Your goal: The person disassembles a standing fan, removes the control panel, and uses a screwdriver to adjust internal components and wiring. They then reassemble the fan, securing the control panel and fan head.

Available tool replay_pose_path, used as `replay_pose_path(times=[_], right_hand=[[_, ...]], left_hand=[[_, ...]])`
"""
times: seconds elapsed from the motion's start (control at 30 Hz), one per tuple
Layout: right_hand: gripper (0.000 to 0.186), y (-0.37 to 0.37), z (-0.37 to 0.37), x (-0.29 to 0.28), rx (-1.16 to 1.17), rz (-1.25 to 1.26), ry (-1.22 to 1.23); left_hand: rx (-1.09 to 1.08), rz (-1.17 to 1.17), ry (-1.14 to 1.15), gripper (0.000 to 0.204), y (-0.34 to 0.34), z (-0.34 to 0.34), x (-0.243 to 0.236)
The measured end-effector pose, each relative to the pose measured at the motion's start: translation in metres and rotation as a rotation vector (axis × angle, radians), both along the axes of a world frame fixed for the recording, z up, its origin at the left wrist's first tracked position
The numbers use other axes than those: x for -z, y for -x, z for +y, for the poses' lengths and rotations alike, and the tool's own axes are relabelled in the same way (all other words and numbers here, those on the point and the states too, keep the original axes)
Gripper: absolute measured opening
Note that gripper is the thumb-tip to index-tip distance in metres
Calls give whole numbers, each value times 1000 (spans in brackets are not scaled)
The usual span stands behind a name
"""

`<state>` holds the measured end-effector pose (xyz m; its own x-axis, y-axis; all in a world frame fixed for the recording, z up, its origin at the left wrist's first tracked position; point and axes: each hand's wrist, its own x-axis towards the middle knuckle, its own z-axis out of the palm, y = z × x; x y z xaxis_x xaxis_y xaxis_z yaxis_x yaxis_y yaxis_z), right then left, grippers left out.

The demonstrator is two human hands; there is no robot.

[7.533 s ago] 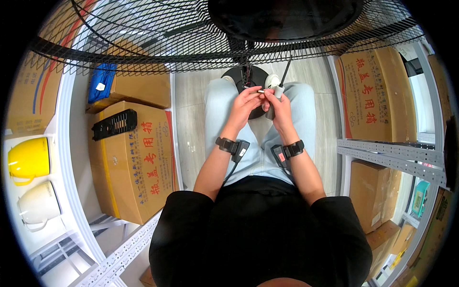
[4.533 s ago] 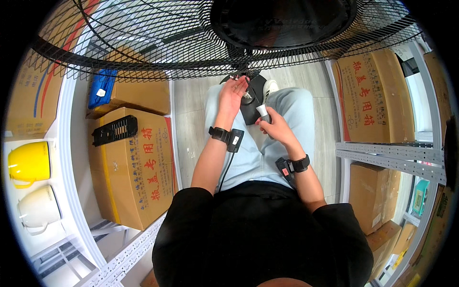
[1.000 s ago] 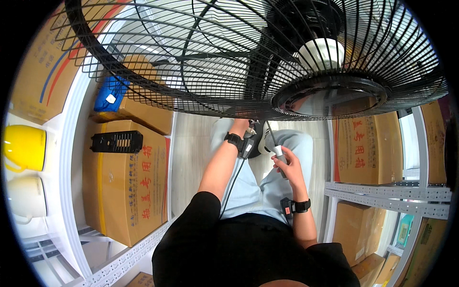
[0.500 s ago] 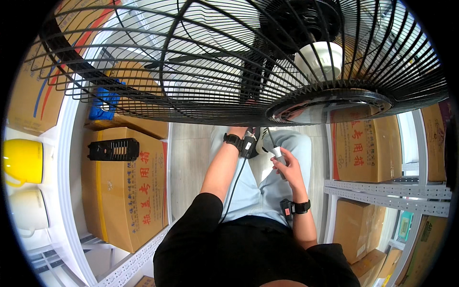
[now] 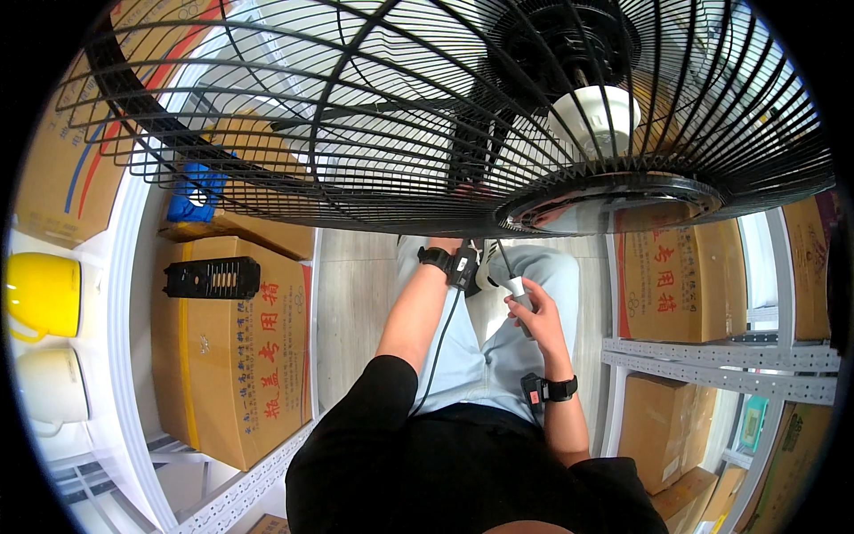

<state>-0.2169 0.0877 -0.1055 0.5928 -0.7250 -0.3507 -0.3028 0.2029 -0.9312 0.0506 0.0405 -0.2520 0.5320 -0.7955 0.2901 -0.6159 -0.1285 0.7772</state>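
Observation:
A large black fan (image 5: 569, 200) with a wire cage fills the upper view, and a white hub piece (image 5: 594, 120) shows inside it. My left hand (image 5: 470, 190) reaches under the cage to the fan's dark upright post; the wires cover its fingers, so their grip cannot be made out. Below the cage, my right hand (image 5: 536, 311) is closed around a screwdriver (image 5: 518, 289) with a grey handle and white collar. Its thin shaft points up toward the post, and the tip is hidden behind the cage rim.
Cardboard boxes (image 5: 222, 356) stand on white metal shelving (image 5: 721, 356) at both sides. On the left box lies a black slotted plastic part (image 5: 212, 278). A blue item (image 5: 196, 191) lies farther back. Yellow (image 5: 44, 296) and white (image 5: 49, 384) mugs stand at far left.
The fan cage and its white hub piece sit slightly differently in view. Both hands stay in nearly the same places, with the screwdriver still in my right hand.

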Motion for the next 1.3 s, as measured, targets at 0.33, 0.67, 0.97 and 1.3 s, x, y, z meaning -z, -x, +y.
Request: replay_pose_path(times=[0.33, 0.67, 0.97, 1.3], right_hand=[[51, 3, 1, 6, 17, 9, 25], [50, 3, 1, 5, 16, 23, 25], [54, 3, 1, -1, 0, 49, 24], [49, 2, 1, 1, 9, 32, 40]], left_hand=[[-7, 9, -42, 47, 12, -1, -7], [-3, 7, -67, 47, 16, -7, -14], [6, 4, -73, 48, 16, -10, -19], [-4, -5, -106, 48, 14, -8, -24]])
